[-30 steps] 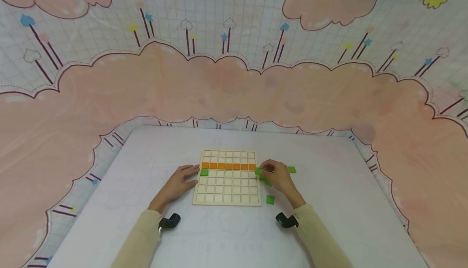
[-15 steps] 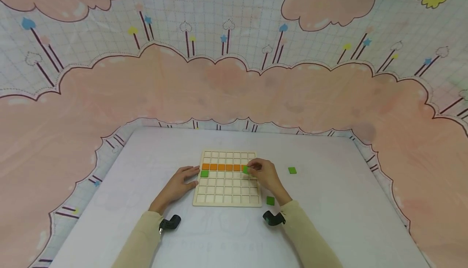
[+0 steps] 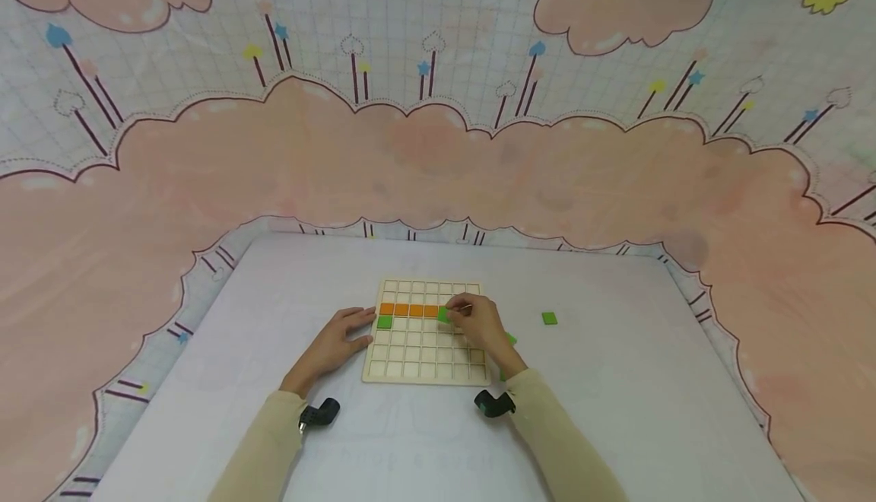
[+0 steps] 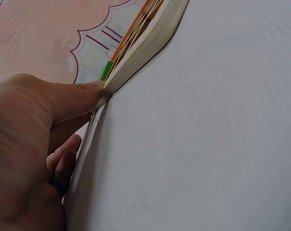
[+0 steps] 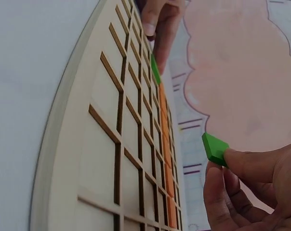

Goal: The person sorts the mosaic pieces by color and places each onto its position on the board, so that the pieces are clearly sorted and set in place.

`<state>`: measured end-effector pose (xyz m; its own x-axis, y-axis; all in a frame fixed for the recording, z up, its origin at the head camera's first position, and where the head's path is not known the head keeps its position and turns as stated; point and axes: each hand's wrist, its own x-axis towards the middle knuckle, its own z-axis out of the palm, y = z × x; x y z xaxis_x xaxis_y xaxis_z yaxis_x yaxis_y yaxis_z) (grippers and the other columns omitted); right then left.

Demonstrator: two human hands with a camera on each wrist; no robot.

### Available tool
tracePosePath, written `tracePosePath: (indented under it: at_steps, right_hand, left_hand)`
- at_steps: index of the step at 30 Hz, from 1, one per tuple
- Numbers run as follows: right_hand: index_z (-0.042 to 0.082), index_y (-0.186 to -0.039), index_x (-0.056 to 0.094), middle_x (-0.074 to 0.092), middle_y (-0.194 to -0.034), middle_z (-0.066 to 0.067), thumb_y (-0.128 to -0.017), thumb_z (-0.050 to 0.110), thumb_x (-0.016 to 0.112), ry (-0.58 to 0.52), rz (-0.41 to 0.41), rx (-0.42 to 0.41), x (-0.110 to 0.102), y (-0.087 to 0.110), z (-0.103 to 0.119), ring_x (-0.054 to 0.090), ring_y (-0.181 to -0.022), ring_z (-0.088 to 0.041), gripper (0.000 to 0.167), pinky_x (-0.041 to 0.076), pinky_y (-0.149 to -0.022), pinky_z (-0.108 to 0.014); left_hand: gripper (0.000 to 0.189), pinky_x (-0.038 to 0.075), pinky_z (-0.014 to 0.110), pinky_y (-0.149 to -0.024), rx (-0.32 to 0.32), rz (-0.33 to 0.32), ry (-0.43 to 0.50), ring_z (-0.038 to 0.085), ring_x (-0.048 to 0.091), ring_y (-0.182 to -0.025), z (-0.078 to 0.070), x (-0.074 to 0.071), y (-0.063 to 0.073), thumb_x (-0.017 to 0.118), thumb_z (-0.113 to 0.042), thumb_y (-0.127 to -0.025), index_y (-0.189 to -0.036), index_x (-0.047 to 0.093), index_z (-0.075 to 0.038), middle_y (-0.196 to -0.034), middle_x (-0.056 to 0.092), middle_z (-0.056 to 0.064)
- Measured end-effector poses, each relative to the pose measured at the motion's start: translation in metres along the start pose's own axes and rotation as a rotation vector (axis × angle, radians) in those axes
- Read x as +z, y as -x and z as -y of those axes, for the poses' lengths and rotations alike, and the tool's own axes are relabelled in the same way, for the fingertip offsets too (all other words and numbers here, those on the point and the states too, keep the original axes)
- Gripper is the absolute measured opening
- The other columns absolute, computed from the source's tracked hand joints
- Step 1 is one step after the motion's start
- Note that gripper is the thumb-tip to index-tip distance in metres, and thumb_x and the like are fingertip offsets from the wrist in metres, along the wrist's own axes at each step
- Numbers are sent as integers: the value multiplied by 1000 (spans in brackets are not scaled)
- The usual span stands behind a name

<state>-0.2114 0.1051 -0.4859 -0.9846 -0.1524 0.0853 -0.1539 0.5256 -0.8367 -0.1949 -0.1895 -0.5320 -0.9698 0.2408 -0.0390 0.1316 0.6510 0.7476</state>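
A pale wooden grid board [image 3: 404,371] lies on the white table. Orange square tiles [image 3: 408,310] fill one row of its cells, partly covered by my right hand [image 3: 480,324]. A green tile [image 3: 384,322] sits in the leftmost cell of the row just nearer me. Between right thumb and fingers I pinch another green square tile [image 5: 215,148], held above the board in the right wrist view. My left hand [image 3: 335,348] rests against the board's left edge, thumb and fingers extended, with the thumb tip [image 4: 95,86] touching the side near the green tile.
One loose green tile [image 3: 550,318] lies right of the board. Another green tile [image 3: 511,339] peeks out beside my right wrist, mostly hidden. Patterned cloth [image 3: 438,167] with cloud shapes rises behind the white table [image 3: 308,266].
My right hand has carried the green tile leftward from the board's right side to above the orange row. The left hand has stayed at the left edge.
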Motion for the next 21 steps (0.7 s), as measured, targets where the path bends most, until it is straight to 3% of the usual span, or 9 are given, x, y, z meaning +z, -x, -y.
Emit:
tracePosePath:
  at_steps: [8,15,21]
  right_hand:
    - [7,-97,73,71,-95,-8,-89,9,72,-12,24,3,16,-4,7,67,-85,-18,9,57,-78,-32]
    - [7,-96,73,71,-93,-8,-88,8,72,-23,19,-41,33,-10,6,66,-82,-16,8,56,-75,-28]
    - [9,-95,74,71,-93,-5,-88,8,72,-29,22,-29,44,-13,9,62,-81,-12,8,54,-74,-26]
  left_hand:
    - [54,23,61,-118,-4,1,-8,36,28,-147,-2,-2,-1,68,-17,-92,-142,52,-8,-156,40,6]
    - [54,24,60,-119,-3,-12,-16,35,29,-147,-1,0,-1,69,-17,-92,-142,52,-8,-155,41,6]
    - [54,24,60,-119,-3,-10,-7,35,28,-147,0,1,-2,68,-17,-92,-142,52,-8,-155,41,5]
